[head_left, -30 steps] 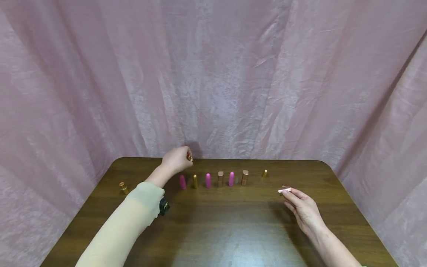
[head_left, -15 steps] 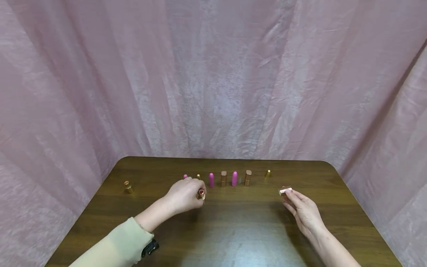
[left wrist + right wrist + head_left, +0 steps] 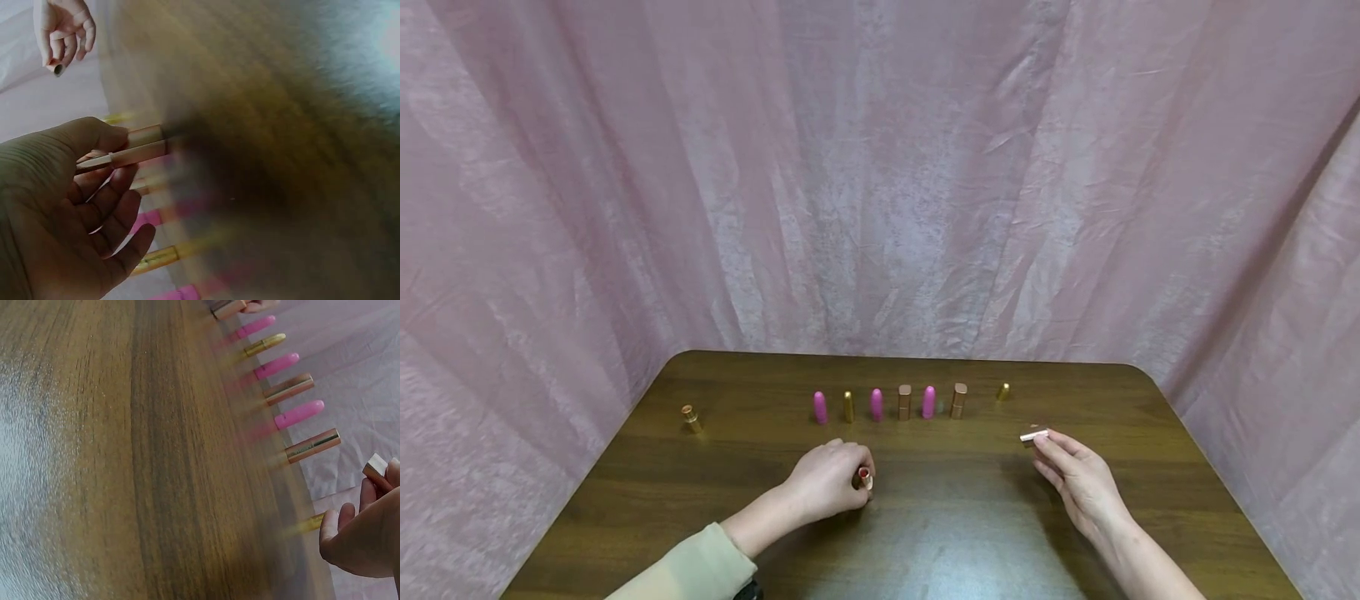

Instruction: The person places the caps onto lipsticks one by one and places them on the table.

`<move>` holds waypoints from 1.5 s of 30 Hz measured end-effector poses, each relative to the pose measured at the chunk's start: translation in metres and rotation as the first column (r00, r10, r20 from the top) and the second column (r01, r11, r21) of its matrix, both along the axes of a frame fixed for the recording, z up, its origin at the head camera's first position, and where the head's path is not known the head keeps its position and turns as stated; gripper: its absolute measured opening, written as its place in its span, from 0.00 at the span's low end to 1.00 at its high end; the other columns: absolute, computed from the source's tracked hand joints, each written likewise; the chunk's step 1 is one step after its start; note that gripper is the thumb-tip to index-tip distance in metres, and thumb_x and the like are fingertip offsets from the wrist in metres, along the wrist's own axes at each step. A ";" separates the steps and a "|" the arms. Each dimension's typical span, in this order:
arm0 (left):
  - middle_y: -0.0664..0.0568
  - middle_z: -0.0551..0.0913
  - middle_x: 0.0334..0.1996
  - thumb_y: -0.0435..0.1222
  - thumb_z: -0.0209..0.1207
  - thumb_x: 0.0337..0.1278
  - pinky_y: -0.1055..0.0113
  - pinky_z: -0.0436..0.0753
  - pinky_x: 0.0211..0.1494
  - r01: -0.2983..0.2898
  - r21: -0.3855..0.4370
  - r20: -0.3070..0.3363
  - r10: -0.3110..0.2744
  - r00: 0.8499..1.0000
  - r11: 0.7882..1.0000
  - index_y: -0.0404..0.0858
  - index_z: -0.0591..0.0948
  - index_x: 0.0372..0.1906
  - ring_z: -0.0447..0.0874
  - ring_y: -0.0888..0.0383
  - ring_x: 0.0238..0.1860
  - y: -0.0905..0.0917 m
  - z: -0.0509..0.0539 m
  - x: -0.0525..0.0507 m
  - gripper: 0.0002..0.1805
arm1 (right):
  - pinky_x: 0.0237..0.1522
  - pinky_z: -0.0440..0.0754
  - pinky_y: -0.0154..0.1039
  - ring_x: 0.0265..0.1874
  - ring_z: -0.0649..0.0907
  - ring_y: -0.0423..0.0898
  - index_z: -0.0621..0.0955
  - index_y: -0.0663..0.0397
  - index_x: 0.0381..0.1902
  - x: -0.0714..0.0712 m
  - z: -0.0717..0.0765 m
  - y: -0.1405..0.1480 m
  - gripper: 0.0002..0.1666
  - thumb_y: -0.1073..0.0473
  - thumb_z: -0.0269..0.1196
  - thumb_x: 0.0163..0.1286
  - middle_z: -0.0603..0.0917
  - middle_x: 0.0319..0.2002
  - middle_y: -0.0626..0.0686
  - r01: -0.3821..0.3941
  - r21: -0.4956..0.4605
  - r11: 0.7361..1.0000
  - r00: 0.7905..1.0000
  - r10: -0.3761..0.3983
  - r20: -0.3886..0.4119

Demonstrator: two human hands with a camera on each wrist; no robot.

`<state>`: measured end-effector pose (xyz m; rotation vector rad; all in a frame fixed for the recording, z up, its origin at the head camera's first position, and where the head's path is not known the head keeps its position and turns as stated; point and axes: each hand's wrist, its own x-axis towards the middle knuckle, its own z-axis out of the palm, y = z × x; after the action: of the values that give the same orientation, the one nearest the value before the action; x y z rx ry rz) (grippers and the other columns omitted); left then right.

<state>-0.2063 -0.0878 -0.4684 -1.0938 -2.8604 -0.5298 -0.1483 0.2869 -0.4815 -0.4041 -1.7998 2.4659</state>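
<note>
My left hand (image 3: pixel 831 481) holds an uncapped rose-gold lipstick tube (image 3: pixel 865 478) low over the table, in front of the row. A red tip shows at its open end in the head view. In the left wrist view the thumb and fingers pinch the lipstick's body (image 3: pixel 140 152). On the right, my right hand (image 3: pixel 1086 483) pinches a rose-gold lipstick cap (image 3: pixel 1032 437) between thumb and fingertips above the table. The right wrist view shows the cap's squared end (image 3: pixel 377 467). The two hands are well apart.
Upright lipsticks form a row: pink ones (image 3: pixel 877 405), a gold one (image 3: pixel 848 407) and rose-gold ones (image 3: pixel 905 402). A short gold cap (image 3: pixel 1003 392) stands right of them. An uncapped-looking gold lipstick base (image 3: pixel 691 419) stands far left. Pink curtains (image 3: pixel 895 208) hang behind the wooden table (image 3: pixel 925 533).
My left hand has come from behind the row's left end toward me and slightly right, carrying the lipstick. The right hand stays nearly still with the cap, which has turned slightly.
</note>
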 end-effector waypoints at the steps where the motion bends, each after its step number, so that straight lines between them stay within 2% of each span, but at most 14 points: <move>1: 0.68 0.75 0.27 0.37 0.71 0.44 0.69 0.71 0.33 -0.002 0.007 0.007 0.002 1.000 1.000 0.54 0.80 0.28 0.68 0.64 0.29 0.000 -0.002 0.000 0.11 | 0.60 0.79 0.39 0.48 0.81 0.36 0.86 0.47 0.43 0.000 0.000 0.000 0.04 0.61 0.66 0.73 0.84 0.49 0.41 0.000 0.002 1.000 1.000 0.000 0.002; 4: 0.68 0.76 0.30 0.39 0.72 0.45 0.67 0.74 0.36 -0.016 0.031 0.024 0.015 1.000 0.999 0.53 0.81 0.32 0.70 0.64 0.32 -0.002 -0.007 0.000 0.11 | 0.59 0.79 0.38 0.48 0.81 0.35 0.84 0.48 0.45 0.001 0.001 -0.001 0.04 0.61 0.65 0.74 0.84 0.48 0.39 -0.002 0.009 1.000 1.000 0.002 0.016; 7: 0.68 0.79 0.33 0.41 0.75 0.44 0.59 0.78 0.48 -0.023 0.078 0.023 0.021 1.000 0.997 0.51 0.82 0.37 0.75 0.64 0.36 -0.006 -0.013 0.001 0.15 | 0.60 0.78 0.38 0.49 0.81 0.35 0.82 0.51 0.49 0.002 0.002 -0.001 0.08 0.60 0.65 0.75 0.83 0.49 0.39 -0.005 0.016 1.000 0.999 0.005 0.035; 10: 0.68 0.80 0.34 0.42 0.77 0.43 0.57 0.77 0.53 -0.036 0.120 0.036 0.032 0.999 0.992 0.51 0.82 0.39 0.77 0.64 0.39 -0.010 -0.020 0.002 0.18 | 0.62 0.77 0.39 0.49 0.80 0.36 0.81 0.53 0.52 0.003 0.002 -0.002 0.11 0.60 0.65 0.75 0.82 0.50 0.41 -0.008 0.014 1.000 0.999 0.008 0.042; 14: 0.70 0.80 0.34 0.42 0.78 0.45 0.62 0.75 0.47 -0.064 0.152 0.076 0.053 0.996 0.986 0.54 0.81 0.37 0.76 0.63 0.39 -0.013 -0.029 0.004 0.16 | 0.61 0.78 0.39 0.50 0.81 0.36 0.82 0.53 0.52 0.003 0.002 -0.003 0.10 0.60 0.64 0.75 0.83 0.49 0.40 -0.013 0.010 1.000 0.999 0.013 0.036; 21: 0.70 0.79 0.36 0.42 0.76 0.50 0.61 0.77 0.47 -0.102 0.190 0.099 0.085 0.992 0.977 0.56 0.80 0.35 0.76 0.61 0.41 -0.014 -0.035 0.006 0.14 | 0.59 0.79 0.39 0.48 0.81 0.38 0.85 0.49 0.46 0.004 0.001 -0.008 0.06 0.62 0.64 0.74 0.84 0.49 0.42 -0.013 -0.016 1.000 1.000 0.013 0.024; 24: 0.70 0.79 0.34 0.40 0.75 0.49 0.61 0.78 0.45 -0.119 0.204 0.117 0.097 0.988 0.972 0.56 0.79 0.34 0.77 0.62 0.41 -0.014 -0.032 0.007 0.14 | 0.59 0.79 0.40 0.48 0.81 0.39 0.85 0.49 0.47 0.005 0.001 -0.011 0.06 0.62 0.64 0.74 0.84 0.49 0.42 -0.017 -0.020 1.000 1.000 0.018 0.019; 28: 0.70 0.78 0.32 0.38 0.73 0.48 0.62 0.77 0.41 -0.131 0.232 0.131 0.103 0.986 0.964 0.55 0.77 0.34 0.77 0.62 0.38 -0.012 -0.024 0.007 0.15 | 0.58 0.79 0.40 0.47 0.81 0.38 0.85 0.50 0.47 0.007 0.003 -0.015 0.07 0.62 0.64 0.74 0.83 0.47 0.42 -0.025 -0.020 0.999 1.000 0.025 0.011; 34: 0.68 0.79 0.31 0.40 0.71 0.50 0.66 0.74 0.38 -0.120 0.236 0.105 0.097 0.990 0.964 0.57 0.79 0.35 0.76 0.61 0.36 -0.006 -0.010 0.006 0.13 | 0.59 0.79 0.41 0.49 0.82 0.39 0.84 0.53 0.48 0.008 0.004 -0.025 0.08 0.64 0.64 0.74 0.83 0.50 0.45 -0.033 -0.028 0.999 0.999 0.033 -0.012; 39: 0.68 0.79 0.31 0.41 0.72 0.52 0.64 0.76 0.42 -0.079 0.261 0.066 0.064 0.996 0.962 0.56 0.81 0.37 0.79 0.58 0.38 -0.001 -0.001 0.006 0.10 | 0.60 0.79 0.42 0.50 0.82 0.39 0.78 0.58 0.54 0.009 0.003 -0.032 0.13 0.65 0.63 0.74 0.82 0.50 0.45 -0.041 -0.018 0.999 0.999 0.041 -0.011; 42: 0.70 0.80 0.33 0.41 0.71 0.55 0.62 0.77 0.46 -0.059 0.267 0.047 0.048 0.998 0.962 0.54 0.83 0.38 0.78 0.62 0.40 0.001 0.004 0.007 0.09 | 0.61 0.78 0.42 0.51 0.81 0.39 0.73 0.65 0.62 0.010 0.004 -0.034 0.21 0.65 0.62 0.74 0.81 0.50 0.46 -0.060 -0.004 0.998 0.998 0.060 -0.006; 45: 0.70 0.81 0.36 0.42 0.71 0.57 0.61 0.77 0.49 -0.043 0.267 0.025 0.038 0.999 0.963 0.54 0.85 0.42 0.77 0.65 0.42 0.002 0.007 0.007 0.09 | 0.61 0.78 0.42 0.51 0.81 0.39 0.73 0.66 0.61 0.010 0.002 -0.037 0.21 0.66 0.62 0.74 0.81 0.50 0.47 -0.068 -0.005 0.998 0.998 0.068 -0.014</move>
<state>-0.1993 -0.0862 -0.4612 -0.9864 -2.7139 -0.8976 -0.1381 0.2496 -0.4797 -0.3300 -1.8321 2.5122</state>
